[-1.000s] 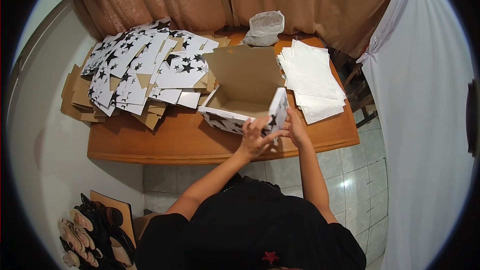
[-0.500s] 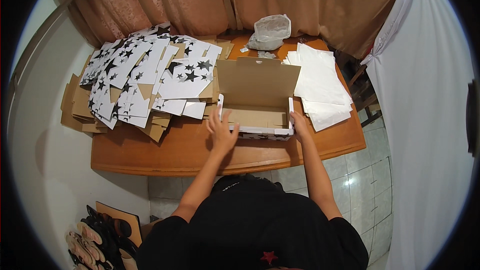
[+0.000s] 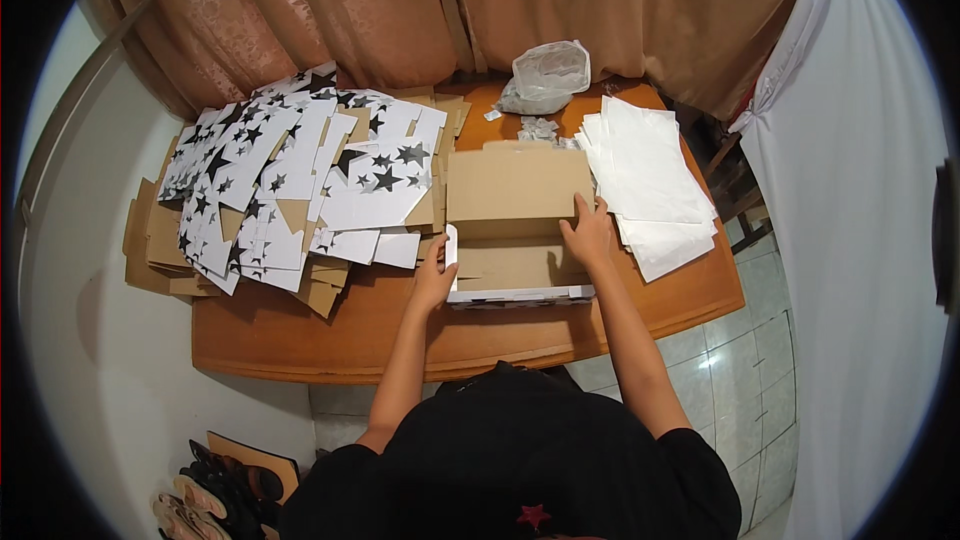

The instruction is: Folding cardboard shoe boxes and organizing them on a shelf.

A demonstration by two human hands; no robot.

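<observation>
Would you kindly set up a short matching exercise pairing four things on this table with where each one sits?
Things:
1. open cardboard box
2. stack of white sheets
3. pile of star-printed flat boxes
4. crumpled plastic bag

Places:
A. far edge of the table, by the curtain
B. left part of the table
C. between the left hand and right hand
D. right part of the table

Pairs: 1-C, 2-D, 3-B, 4-A

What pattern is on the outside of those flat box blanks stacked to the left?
Black stars on white; the flat box blanks show plain brown cardboard on the reverse. Head view shows it.
</observation>
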